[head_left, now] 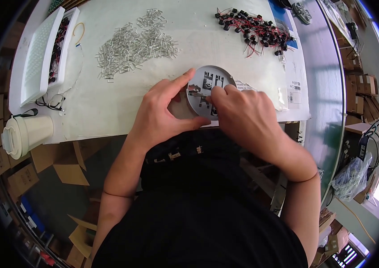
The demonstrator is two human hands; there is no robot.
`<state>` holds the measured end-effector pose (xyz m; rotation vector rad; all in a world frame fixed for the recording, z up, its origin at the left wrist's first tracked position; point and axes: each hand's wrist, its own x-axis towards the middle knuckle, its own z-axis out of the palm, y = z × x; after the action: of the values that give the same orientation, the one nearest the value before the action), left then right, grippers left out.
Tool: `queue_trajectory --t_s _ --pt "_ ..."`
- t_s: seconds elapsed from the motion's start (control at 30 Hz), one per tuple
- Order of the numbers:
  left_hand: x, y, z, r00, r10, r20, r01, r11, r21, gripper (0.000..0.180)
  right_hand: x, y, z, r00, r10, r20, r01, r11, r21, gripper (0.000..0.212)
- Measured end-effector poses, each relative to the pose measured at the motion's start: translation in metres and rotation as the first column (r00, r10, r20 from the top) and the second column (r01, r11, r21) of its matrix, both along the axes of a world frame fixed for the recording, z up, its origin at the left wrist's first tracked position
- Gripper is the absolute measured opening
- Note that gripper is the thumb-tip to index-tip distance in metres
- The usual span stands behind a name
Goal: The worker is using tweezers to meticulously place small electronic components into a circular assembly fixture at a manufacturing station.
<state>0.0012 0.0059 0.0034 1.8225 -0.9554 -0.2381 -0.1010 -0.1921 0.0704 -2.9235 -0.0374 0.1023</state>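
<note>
A round, shallow grey housing (204,77) with black and silver parts inside it is at the front edge of the table. My left hand (159,107) curves around its left side, thumb at the near rim and index finger at the far rim, gripping it. Over its right side, my right hand (245,109) is closed, fingers pinched together. From these fingers a slim metal tool (201,94) points left across the inside of the housing; its kind is too small to tell. The right hand covers part of the housing.
Bent metal wire pieces (138,44) lie piled at the back. Small black parts with red wires (256,29) are heaped at back right. At left are white foam trays (40,56), glasses (54,102) and a lidded cream cup (27,134). Cardboard boxes (69,163) stand below.
</note>
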Motion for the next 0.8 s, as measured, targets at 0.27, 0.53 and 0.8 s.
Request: queue_trajectory --t_s 0.27,0.53,0.8 --pt "-0.001 0.001 -0.001 0.999 0.021 -0.042 -0.021 1.000 0.002 0.101 0.007 -0.003 0.017 0.998 0.039 -0.049 -0.039 0.999 -0.011 0.007" --pt "0.000 0.002 0.000 1.000 0.014 -0.024 -0.013 1.000 0.019 0.100 0.007 -0.003 0.020 0.994 0.112 -0.004 -0.112 0.987 -0.118 0.003" --pt "0.000 0.003 -0.001 1.000 -0.006 0.007 0.006 0.999 0.046 0.101 0.006 -0.012 0.017 0.987 0.099 -0.127 -0.111 0.989 -0.097 0.004"
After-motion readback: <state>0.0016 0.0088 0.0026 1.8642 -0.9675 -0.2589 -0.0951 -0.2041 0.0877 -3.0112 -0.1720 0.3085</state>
